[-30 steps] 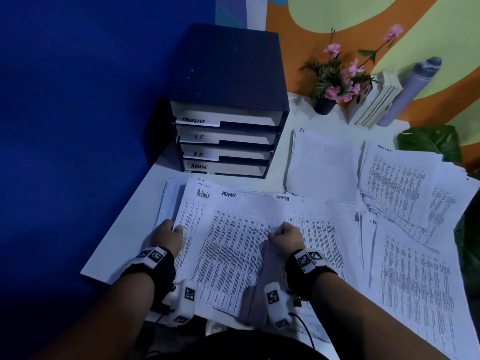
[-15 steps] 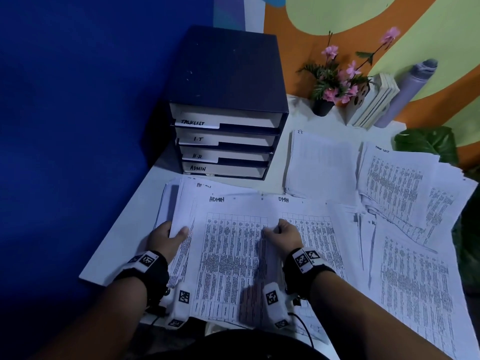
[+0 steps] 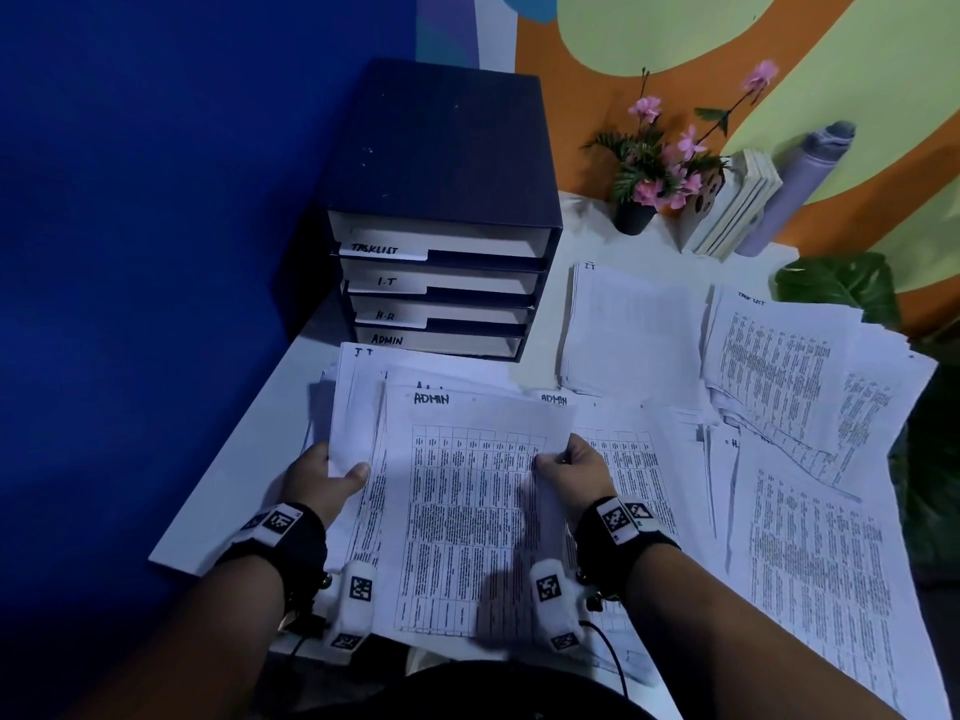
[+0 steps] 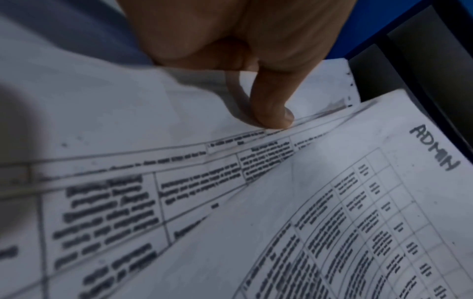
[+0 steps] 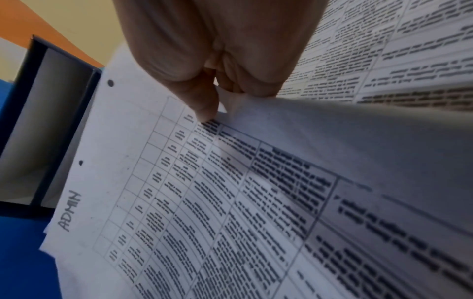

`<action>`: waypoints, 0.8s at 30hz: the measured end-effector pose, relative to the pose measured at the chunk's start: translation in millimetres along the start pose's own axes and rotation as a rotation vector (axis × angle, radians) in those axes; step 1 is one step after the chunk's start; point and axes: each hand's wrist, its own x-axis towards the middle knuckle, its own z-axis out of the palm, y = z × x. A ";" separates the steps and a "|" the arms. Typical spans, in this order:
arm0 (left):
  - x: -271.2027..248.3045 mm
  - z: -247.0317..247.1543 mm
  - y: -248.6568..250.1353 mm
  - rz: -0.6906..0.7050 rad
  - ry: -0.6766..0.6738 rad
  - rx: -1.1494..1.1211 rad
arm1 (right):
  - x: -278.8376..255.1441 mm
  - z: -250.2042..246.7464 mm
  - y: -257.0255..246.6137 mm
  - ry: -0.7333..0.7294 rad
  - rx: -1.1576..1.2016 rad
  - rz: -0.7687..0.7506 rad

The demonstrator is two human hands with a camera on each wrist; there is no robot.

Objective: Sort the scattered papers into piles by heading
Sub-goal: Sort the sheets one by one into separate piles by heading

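A sheet headed ADMIN (image 3: 467,506) lies on top of a stack of printed papers at the table's near left. My right hand (image 3: 569,467) pinches that sheet's right edge, thumb on top (image 5: 204,109). My left hand (image 3: 332,472) grips the left edge of the stack underneath (image 3: 358,407), thumb pressed on the paper (image 4: 275,113). Another ADMIN sheet (image 3: 623,459) lies just right of the held one. Farther right lie an I.T pile (image 3: 628,330), a TASK LIST pile (image 3: 779,366) and loose sheets (image 3: 810,563).
A dark file tray (image 3: 441,200) with slots labelled TASKLIST, I.T, H.R and ADMIN stands at the back left. A potted pink flower (image 3: 654,168), books (image 3: 737,205) and a grey bottle (image 3: 800,179) line the back wall. A green leaf (image 3: 836,283) sits at right.
Both hands have gathered the fanned ADMIN sheets leftward into a squarer stack. The right hand now pinches the top sheet's right edge; the left thumb has come over the stack's edge.
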 end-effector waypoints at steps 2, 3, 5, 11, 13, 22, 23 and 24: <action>-2.0 0.0 0.9 0.002 -0.005 -0.058 | -1.6 0.3 -2.3 -0.016 0.058 0.014; -3.0 -0.3 1.9 0.003 -0.002 -0.082 | -0.4 0.2 -1.6 -0.012 0.068 0.009; -4.9 -1.0 3.0 0.001 0.001 -0.124 | 2.1 -0.5 1.0 0.007 0.070 -0.007; -10.1 -1.5 2.6 0.034 -0.031 -0.212 | -6.2 0.3 -3.1 -0.001 0.047 -0.007; -9.8 -0.7 1.8 0.039 -0.023 -0.223 | -9.3 0.0 -5.7 -0.003 0.021 -0.037; -5.7 -0.5 2.0 0.079 0.070 -0.070 | -5.0 -4.4 -2.1 0.151 -0.086 -0.111; -3.5 -0.3 -0.5 0.076 0.060 -0.067 | -5.1 -5.1 -1.4 0.143 -0.099 -0.099; -1.3 0.1 -3.0 0.078 0.041 -0.078 | -4.8 -5.5 0.2 0.135 -0.103 -0.084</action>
